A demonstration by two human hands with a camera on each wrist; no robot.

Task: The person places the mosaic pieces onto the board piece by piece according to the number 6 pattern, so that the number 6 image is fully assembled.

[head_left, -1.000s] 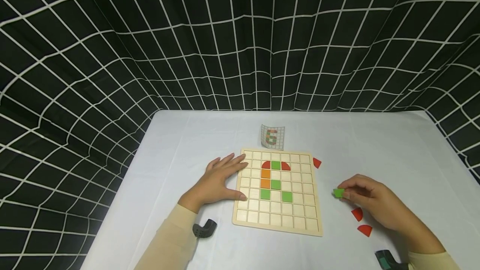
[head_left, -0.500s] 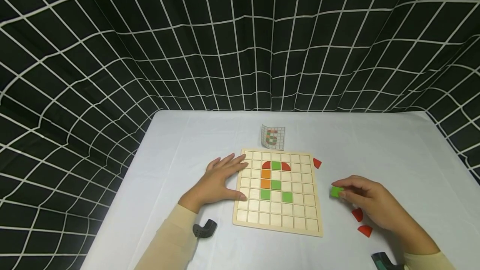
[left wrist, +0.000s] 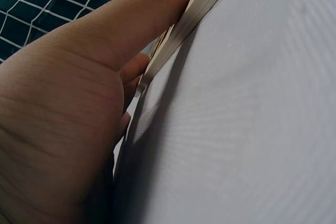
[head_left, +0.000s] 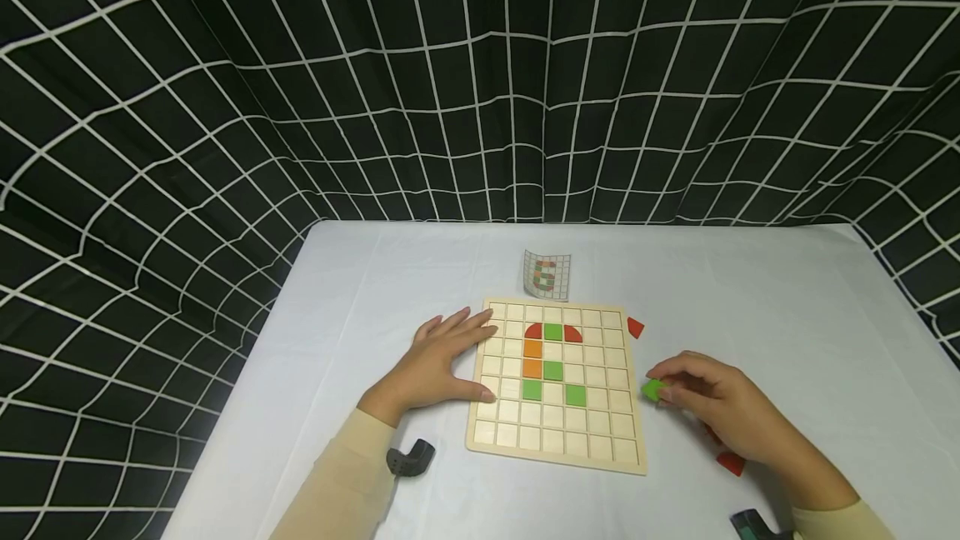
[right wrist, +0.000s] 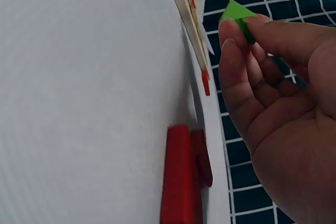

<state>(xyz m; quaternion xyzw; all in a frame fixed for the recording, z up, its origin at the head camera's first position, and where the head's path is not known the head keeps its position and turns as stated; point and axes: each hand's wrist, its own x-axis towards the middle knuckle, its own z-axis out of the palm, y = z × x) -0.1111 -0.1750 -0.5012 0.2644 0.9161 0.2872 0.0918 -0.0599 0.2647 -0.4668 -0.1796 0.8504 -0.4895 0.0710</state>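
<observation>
Two red pieces (head_left: 730,463), right of wooden board (head_left: 553,394); right hand (head_left: 712,397), pinching green piece (head_left: 652,390) just off board's right edge; left hand (head_left: 437,367), fingers spread, at left edge; third red piece (head_left: 635,327), near far-right corner; card (head_left: 547,276), beyond far edge.

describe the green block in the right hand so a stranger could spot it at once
Find the wooden grid board on the white table. Just past its right edge, the right hand pinches a green block. It alone is held; the other green pieces sit on the board.
</observation>
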